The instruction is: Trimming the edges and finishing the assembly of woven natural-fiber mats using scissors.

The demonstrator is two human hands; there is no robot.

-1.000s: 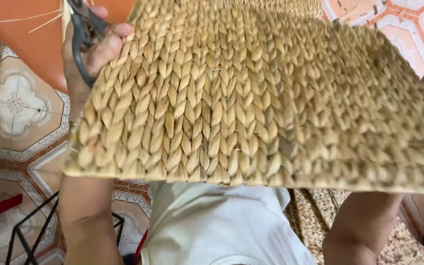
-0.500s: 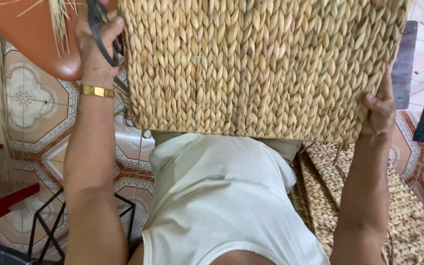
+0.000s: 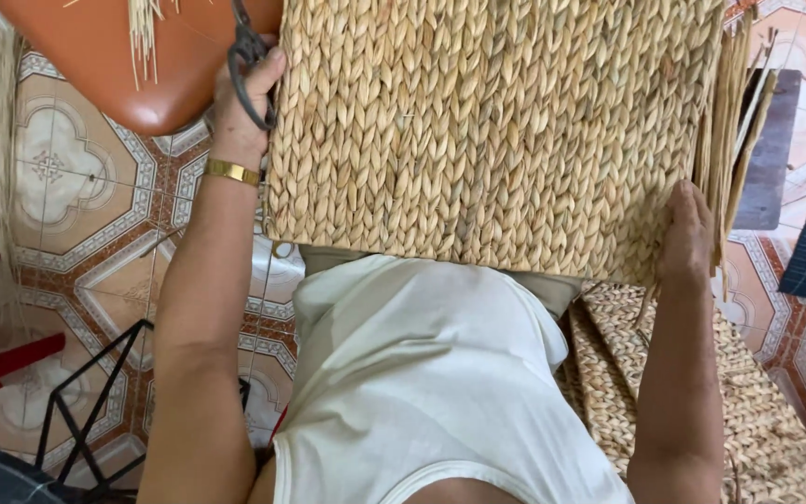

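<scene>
Overhead, a stiff rectangular woven panel [image 3: 496, 131] of thick braided straw, chevron-textured, is held up over the lap, above a patterned tile floor [image 3: 67, 187]. Left hand [image 3: 244, 98] clamps the panel's left edge, fingers also curled around black metal scissors [image 3: 249, 65]; gold bangle [image 3: 231, 172] on the wrist. Right hand [image 3: 687, 233] presses flat along the right edge, fingers closed on it, beside loose straw ends [image 3: 734, 121]. More woven mat [image 3: 757, 411] lies lower right. Glossy orange seat [image 3: 132, 65] upper left.
</scene>
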